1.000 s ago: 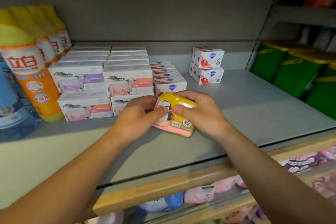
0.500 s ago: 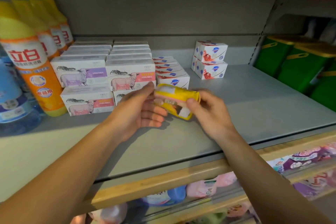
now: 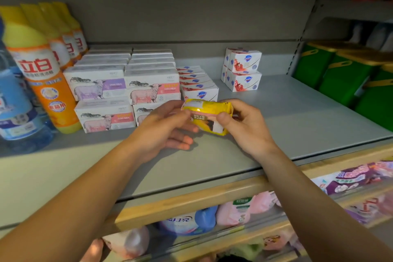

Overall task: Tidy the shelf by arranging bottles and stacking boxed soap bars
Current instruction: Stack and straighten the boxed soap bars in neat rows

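Both hands grip a yellow soap packet [image 3: 207, 116] above the front of a grey shelf [image 3: 297, 125]: the left hand [image 3: 168, 127] pinches its left end between thumb and fingers, the right hand [image 3: 244, 125] curls round its right end. Just behind stand stacked sheep-print soap boxes [image 3: 127, 91], with a row of white soap boxes [image 3: 198, 83] beside them. Farther back, two more white boxes [image 3: 242, 70] sit stacked apart. Orange detergent bottles [image 3: 40, 68] line the left; green containers [image 3: 344, 74] fill the right.
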Demonstrator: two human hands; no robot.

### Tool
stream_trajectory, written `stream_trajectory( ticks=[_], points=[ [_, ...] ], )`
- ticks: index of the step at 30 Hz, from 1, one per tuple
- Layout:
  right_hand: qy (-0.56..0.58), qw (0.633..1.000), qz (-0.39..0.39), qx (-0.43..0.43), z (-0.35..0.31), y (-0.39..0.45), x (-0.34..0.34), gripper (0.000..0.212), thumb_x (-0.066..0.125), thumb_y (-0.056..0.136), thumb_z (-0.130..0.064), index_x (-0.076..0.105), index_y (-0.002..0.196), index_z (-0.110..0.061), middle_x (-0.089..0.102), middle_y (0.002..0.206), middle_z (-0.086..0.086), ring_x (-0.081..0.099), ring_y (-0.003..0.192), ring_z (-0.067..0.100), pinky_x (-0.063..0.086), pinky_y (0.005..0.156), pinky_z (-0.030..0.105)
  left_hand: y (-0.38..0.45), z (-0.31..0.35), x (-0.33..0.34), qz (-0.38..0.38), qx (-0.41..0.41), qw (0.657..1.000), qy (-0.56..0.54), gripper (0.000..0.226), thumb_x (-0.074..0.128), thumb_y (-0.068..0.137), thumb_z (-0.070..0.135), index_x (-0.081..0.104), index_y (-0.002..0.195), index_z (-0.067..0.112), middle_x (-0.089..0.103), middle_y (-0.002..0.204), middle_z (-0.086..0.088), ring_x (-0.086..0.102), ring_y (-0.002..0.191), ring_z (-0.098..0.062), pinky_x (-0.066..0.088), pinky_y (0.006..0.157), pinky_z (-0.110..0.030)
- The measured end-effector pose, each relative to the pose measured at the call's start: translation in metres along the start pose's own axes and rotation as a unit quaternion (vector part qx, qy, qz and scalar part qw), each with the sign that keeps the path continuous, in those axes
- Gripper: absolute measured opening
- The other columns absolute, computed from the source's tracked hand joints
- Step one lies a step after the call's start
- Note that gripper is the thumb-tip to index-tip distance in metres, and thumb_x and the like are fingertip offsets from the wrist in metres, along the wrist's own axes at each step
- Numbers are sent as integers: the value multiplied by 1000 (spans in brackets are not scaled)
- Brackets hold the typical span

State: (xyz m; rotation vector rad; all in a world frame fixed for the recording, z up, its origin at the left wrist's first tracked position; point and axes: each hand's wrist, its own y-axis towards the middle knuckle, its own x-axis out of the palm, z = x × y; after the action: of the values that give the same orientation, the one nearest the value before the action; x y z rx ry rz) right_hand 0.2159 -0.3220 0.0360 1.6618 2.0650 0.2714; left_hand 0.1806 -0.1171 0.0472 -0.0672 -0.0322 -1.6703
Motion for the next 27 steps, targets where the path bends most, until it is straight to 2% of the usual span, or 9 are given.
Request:
stream_trajectory(
  ticks=[3, 5, 8, 11, 13, 17, 22, 24, 27],
  points=[
    [-107, 989, -51, -86, -5, -13, -2, 45, 77, 71, -23, 66, 112, -39, 64, 118, -7, 55, 118, 18, 40, 100, 24, -3, 7, 2, 32, -55, 995, -72, 35, 49, 97, 47, 63, 115, 20, 75, 95, -16, 73, 73, -29, 58, 58, -35],
    [-174, 974, -59, -129, -10, -23, 1, 51, 78, 69, -26, 63, 116, -39, 55, 130, -10, 45, 127, 19, 30, 107, 21, -10, 5, 5, 67, -43, 993, -87, 26, 55, 97, 36, 65, 110, 16, 75, 95, -12, 74, 77, -26, 58, 58, -33],
    [-161, 975, -77, -132, -22, -35, 11, 55, 77, 72, -24, 60, 122, -38, 41, 142, -11, 39, 134, 11, 32, 109, 19, -34, -3, -1, 73, 20, 993, -92, 13, 58, 94, 12, 68, 102, 10, 74, 94, -12, 72, 82, -23, 60, 66, -35],
    [-53, 991, -98, -71, -34, -41, 31, 70, 76, 77, -22, 43, 133, -49, 38, 142, -17, 48, 127, 6, 46, 104, 30, -62, 0, -16, 84, 108, 989, -63, 18, 56, 90, 0, 68, 102, 8, 75, 91, -9, 70, 83, -22, 57, 76, -38],
    [-53, 991, -101, -62, -42, -43, 52, 78, 78, 78, -20, 37, 137, -50, 44, 139, -12, 54, 121, 10, 51, 98, 37, -83, 3, -28, 110, 135, 983, -53, 22, 59, 87, -1, 65, 106, 9, 74, 93, -9, 67, 86, -28, 53, 77, -43],
    [-64, 987, -100, -110, -58, -45, 102, 77, 76, 74, -22, 40, 136, -48, 46, 133, -16, 57, 114, 7, 55, 87, 28, -125, 8, -61, 163, 169, 972, -20, 31, 64, 83, -5, 64, 111, 10, 72, 105, -13, 67, 96, -30, 51, 89, -48],
    [10, 988, -137, -67, -80, -48, 178, 68, 73, 77, -12, 50, 123, -56, 59, 119, -18, 65, 99, 8, 56, 81, 31, -179, 11, -116, 231, 146, 961, 38, 25, 64, 90, 5, 66, 114, 12, 74, 100, -11, 68, 86, -20, 51, 81, -41],
    [42, 985, -161, -40, -89, -47, 207, 66, 73, 78, -9, 52, 120, -56, 64, 114, -14, 68, 94, 12, 57, 81, 36, -200, 10, -142, 286, 133, 941, 124, 17, 63, 93, 16, 68, 109, 17, 75, 95, -2, 69, 79, -12, 55, 80, -37],
    [47, 978, -205, -16, -101, -41, 247, 63, 73, 82, -8, 50, 126, -46, 63, 119, -13, 65, 100, 10, 55, 81, 30, -238, 3, -182, 370, 97, 842, 381, 26, 62, 89, 47, 70, 101, 26, 73, 90, 9, 67, 82, -8, 53, 78, -28]
  ],
)
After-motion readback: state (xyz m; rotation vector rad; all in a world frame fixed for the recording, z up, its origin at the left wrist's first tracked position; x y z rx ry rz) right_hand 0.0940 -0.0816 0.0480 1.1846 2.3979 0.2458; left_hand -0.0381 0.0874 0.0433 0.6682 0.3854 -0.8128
